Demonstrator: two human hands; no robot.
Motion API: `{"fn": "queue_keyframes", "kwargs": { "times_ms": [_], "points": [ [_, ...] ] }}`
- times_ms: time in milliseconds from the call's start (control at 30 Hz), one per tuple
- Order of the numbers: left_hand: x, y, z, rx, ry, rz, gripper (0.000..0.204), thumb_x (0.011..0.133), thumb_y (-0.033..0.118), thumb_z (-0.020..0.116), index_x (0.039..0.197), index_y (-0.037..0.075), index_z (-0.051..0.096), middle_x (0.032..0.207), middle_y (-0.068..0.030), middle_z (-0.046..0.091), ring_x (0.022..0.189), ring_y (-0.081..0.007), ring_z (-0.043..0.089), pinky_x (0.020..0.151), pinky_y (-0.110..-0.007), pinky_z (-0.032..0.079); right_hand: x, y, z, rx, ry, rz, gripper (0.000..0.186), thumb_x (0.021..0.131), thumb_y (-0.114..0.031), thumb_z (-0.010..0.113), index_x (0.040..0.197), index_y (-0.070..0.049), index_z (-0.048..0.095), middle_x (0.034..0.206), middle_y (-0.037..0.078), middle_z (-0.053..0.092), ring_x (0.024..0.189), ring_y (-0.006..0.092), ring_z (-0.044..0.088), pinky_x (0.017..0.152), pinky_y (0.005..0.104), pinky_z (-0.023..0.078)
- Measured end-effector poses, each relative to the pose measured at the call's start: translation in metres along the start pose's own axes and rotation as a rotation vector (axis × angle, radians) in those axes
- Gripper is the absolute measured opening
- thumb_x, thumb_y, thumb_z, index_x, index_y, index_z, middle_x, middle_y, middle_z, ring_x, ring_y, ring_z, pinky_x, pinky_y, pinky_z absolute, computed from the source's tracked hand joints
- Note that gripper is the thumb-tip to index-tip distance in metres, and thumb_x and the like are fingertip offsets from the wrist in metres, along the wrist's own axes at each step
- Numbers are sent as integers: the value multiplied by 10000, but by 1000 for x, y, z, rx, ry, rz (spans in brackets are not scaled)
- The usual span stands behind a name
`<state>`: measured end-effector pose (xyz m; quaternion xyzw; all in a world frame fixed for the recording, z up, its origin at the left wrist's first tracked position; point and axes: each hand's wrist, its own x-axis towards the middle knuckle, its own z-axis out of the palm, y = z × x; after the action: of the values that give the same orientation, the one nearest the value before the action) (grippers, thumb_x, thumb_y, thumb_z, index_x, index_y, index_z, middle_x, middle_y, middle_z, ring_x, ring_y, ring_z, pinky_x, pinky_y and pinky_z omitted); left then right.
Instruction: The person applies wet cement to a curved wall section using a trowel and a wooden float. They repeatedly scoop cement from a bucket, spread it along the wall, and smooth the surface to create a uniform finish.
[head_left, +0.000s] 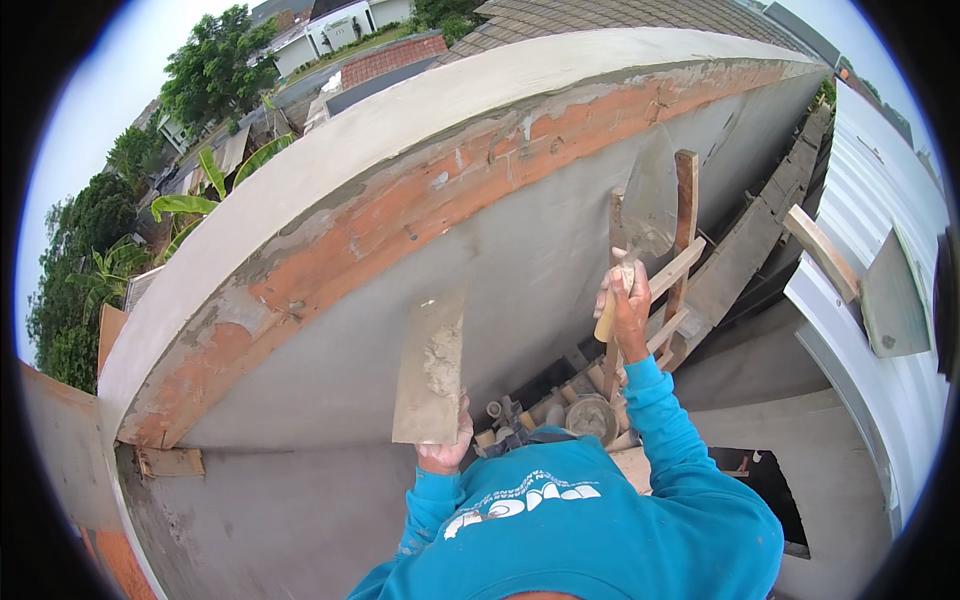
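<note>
My left hand [450,452] grips a rectangular plastering hawk [412,400] from underneath, with a lump of grey mortar [443,362] along its right side. My right hand [630,300] is wrapped round the handle of a pointed trowel [652,205], its blade raised and slightly blurred in front of the wall. Before me runs a long wall, its lower face smooth grey plaster [520,270]. Above that lies a strip of bare orange brick [350,240] with patches of mortar, beneath a pale ledge [400,105]. Neither tool visibly touches the wall.
Wooden posts and rails [686,200] stand right of the trowel. Below, a round bucket [592,418] sits among scattered pieces. Corrugated metal roofing [860,300] lies at right, with a board [893,300] on it. A dark opening [765,495] shows at lower right.
</note>
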<state>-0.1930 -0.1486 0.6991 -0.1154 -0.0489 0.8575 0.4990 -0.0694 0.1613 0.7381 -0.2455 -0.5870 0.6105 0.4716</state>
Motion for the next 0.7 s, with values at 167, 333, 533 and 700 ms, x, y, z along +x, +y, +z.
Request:
{"fn": "queue_keyframes", "kwargs": {
  "times_ms": [167,333,533,700],
  "points": [
    [-21,4,-10,47,121,112,380,953,338,520,1219,69,561,1082,-132,597,867,-252,557,628,-302,494,89,-37,21,528,-165,105,528,1007,-459,485,1339,-53,417,736,5,460,518,84,463,437,242,446],
    [-25,-19,29,170,432,359,255,959,219,533,1136,36,532,871,-77,499,659,-148,409,473,-218,375,106,-29,47,556,-293,123,570,982,-514,508,1309,-53,428,708,7,448,479,96,451,420,261,444],
    [-38,10,-18,-33,-6,147,479,959,452,493,1256,82,557,1087,-146,620,886,-305,597,658,-377,559,49,-19,105,445,-445,161,575,949,-509,582,1263,-43,462,688,22,488,472,112,491,422,277,457],
    [-44,1,3,124,257,278,317,960,314,511,1181,91,554,979,-91,562,790,-214,496,580,-281,471,21,-18,135,361,-520,142,521,945,-457,622,1213,-21,523,678,25,516,488,108,511,442,267,448]
  ]
}}
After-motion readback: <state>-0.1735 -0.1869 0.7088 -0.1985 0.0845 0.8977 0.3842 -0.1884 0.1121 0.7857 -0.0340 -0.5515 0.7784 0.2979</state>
